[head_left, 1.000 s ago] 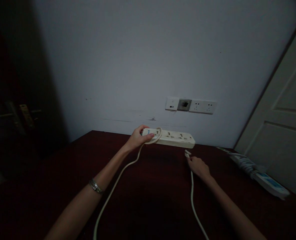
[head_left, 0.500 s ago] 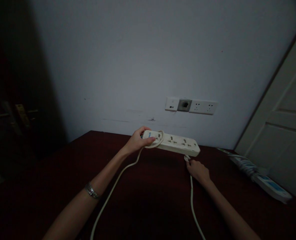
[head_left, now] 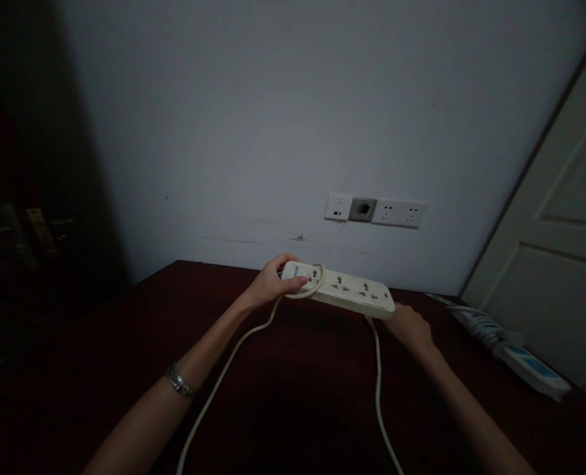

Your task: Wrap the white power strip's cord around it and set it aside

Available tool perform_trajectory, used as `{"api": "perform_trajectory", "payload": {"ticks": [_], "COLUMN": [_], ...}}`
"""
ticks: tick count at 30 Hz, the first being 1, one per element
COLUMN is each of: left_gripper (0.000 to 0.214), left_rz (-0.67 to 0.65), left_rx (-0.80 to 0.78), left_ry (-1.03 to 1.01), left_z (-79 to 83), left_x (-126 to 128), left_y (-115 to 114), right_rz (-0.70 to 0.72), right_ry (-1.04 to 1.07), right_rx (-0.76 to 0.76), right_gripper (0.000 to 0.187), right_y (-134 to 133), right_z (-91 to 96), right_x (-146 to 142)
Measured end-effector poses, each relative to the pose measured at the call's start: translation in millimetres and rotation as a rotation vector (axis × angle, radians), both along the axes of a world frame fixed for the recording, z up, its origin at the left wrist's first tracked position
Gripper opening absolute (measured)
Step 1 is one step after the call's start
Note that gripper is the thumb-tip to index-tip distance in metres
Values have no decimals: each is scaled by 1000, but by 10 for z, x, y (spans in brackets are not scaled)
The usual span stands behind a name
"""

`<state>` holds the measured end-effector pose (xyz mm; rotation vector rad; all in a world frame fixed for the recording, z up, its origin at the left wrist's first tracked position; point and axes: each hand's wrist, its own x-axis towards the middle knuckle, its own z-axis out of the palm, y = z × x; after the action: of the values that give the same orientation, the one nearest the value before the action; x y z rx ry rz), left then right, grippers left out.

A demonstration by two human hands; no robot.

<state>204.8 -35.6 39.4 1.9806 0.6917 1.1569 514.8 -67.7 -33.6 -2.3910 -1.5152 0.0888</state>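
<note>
A cream power strip [head_left: 352,294] with several sockets is lifted above the dark red table [head_left: 293,396]. My left hand [head_left: 269,285] is closed around its left end, thumb on top, where a loop of its white cord [head_left: 223,376] lies over the first socket. My right hand [head_left: 410,326] is closed under the strip's right end. A second run of white cord [head_left: 378,376] comes out from beneath the strip beside that hand and hangs toward me. Its fingers are tucked under the strip, so I cannot see exactly what they grip. A bracelet sits on my left wrist.
Wall sockets [head_left: 376,211] sit on the pale wall just above the table's far edge. Another white power strip with wound cord [head_left: 510,349] lies at the table's right. A white door [head_left: 559,251] stands to the right, a dark door with handle [head_left: 30,231] to the left.
The power strip has been raised and drawn slightly toward me. My right hand has moved from the cord in front of the strip up under the strip's right end.
</note>
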Motion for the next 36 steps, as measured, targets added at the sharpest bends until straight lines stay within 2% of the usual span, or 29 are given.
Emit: {"api": "perform_trajectory", "payload": {"ticks": [2, 3, 5, 6, 7, 9, 11, 14, 16, 18, 21, 23, 29, 32, 36], "left_gripper": [43, 43, 45, 45, 46, 49, 58, 71, 68, 54, 33, 26, 24, 23, 23], "left_rz": [-20, -28, -46, -56, -63, -92, -189, -400, -449, -417, -358, -358, -418, -396, -377], "left_rx": [-13, -16, -13, -9, -7, -19, -80, -314, -493, -588, -536, -463, -248, -165, -146], "left_ry": [16, 25, 43, 47, 44, 5, -86, -283, -364, -352, -282, -284, -416, -463, -453], "left_z": [2, 5, 9, 7, 2, -22, -55, -82, -67, -31, 17, 24, -6, 6, -7], "left_x": [-8, -12, -18, -19, -20, -13, 5, 46, 60, 49, -4, -36, -32, -14, 31], "left_y": [-12, -22, -44, -54, -61, -62, -45, -13, -5, -10, -23, -21, 18, 11, -2], "right_rz": [50, 140, 341, 458, 517, 573, 573, 578, 609, 643, 693, 735, 849, 850, 920], "right_ry": [193, 392, 843, 990, 1044, 1036, 993, 988, 994, 998, 993, 967, 925, 926, 957], "right_rx": [200, 275, 238, 171, 120, 36, 7, 35, 45, 33, 10, -8, -129, -183, -202], "right_gripper": [59, 62, 67, 63, 58, 55, 55, 54, 55, 54, 49, 48, 47, 46, 48], "right_y": [-87, -147, -291, -367, -438, -545, -588, -566, -533, -509, -488, -476, -466, -488, -492], "right_z": [307, 453, 690, 773, 832, 888, 891, 862, 842, 823, 788, 756, 689, 709, 717], "right_x": [-74, -144, -326, -423, -513, -645, -697, -674, -639, -612, -581, -563, -541, -539, -509]}}
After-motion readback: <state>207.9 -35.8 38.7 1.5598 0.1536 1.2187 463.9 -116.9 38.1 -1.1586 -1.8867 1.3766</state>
